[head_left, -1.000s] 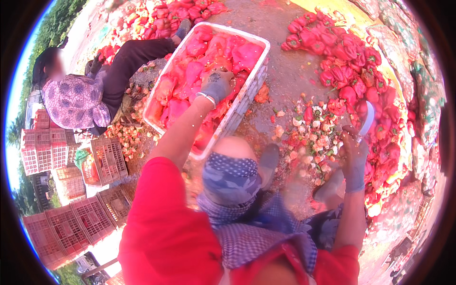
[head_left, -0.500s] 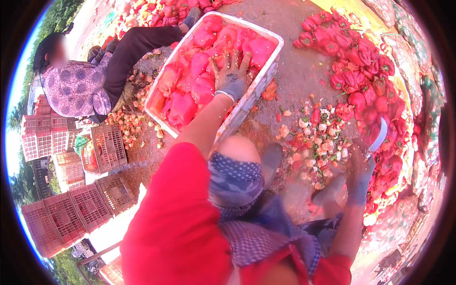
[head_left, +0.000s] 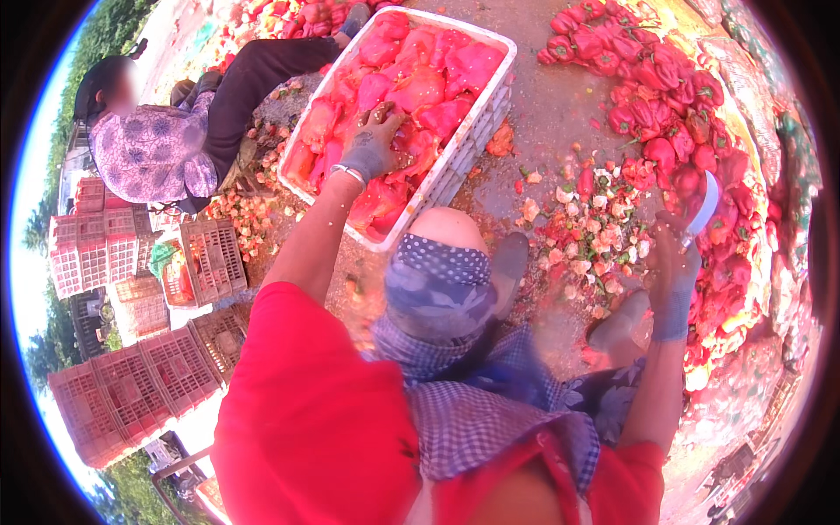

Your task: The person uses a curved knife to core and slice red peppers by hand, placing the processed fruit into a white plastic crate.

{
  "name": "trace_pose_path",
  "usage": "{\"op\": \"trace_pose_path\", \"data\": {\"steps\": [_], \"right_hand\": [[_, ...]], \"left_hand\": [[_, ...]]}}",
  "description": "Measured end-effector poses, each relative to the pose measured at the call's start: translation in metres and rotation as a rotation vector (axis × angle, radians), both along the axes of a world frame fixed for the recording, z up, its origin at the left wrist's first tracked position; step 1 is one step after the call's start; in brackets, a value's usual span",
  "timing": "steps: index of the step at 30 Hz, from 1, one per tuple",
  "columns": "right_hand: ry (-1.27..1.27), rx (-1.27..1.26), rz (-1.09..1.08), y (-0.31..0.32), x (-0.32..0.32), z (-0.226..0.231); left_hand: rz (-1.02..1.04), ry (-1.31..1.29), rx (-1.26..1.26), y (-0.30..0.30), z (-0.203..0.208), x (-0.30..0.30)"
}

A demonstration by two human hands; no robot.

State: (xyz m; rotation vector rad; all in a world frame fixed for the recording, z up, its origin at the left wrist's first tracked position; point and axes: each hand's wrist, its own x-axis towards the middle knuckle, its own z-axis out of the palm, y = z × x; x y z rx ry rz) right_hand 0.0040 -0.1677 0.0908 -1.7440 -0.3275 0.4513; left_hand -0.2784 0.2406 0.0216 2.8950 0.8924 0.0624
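Note:
My left hand (head_left: 372, 147), in a grey glove with bare fingertips, rests on the red peppers (head_left: 418, 92) that fill a white plastic crate (head_left: 444, 194). Its fingers are bent but a little apart, and no pepper shows lifted in them. The peppers look opened and flattened, with pale seeds scattered over them. On the right, my gloved right hand (head_left: 676, 255) is closed around the handle of a knife (head_left: 703, 208). Its pale curved blade points up and away, above a heap of whole red peppers (head_left: 661, 114).
Cut pepper cores (head_left: 584, 229) litter the wet floor between my feet and the heap. A co-worker (head_left: 153, 149) in a patterned top sits at far left. Stacked plastic crates (head_left: 140, 385) stand on the left. Filled mesh sacks (head_left: 744, 79) line the right.
My left hand has slid toward me and left across the peppers, its spread fingers now bent. My right hand, still holding the knife, has shifted slightly right and away.

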Motion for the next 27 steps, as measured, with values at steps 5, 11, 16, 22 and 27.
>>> {"op": "trace_pose_path", "data": {"steps": [5, 11, 16, 22, 27], "right_hand": [[0.048, 0.0, -0.042, -0.003, 0.003, -0.005], [0.044, -0.003, -0.044, -0.003, -0.004, 0.006], [0.065, 0.042, -0.038, -0.003, -0.007, 0.006], [0.099, 0.044, -0.03, -0.009, -0.007, 0.006], [0.087, 0.08, 0.001, -0.011, -0.008, 0.004]], "left_hand": [[0.036, 0.005, -0.058, -0.003, 0.008, 0.001], [0.173, 0.06, -0.101, -0.014, 0.021, -0.001], [0.383, -0.252, -0.395, -0.015, 0.01, -0.024], [0.487, -0.317, -0.477, -0.041, -0.01, -0.062], [0.293, -0.308, -0.458, -0.069, -0.012, -0.081]]}}
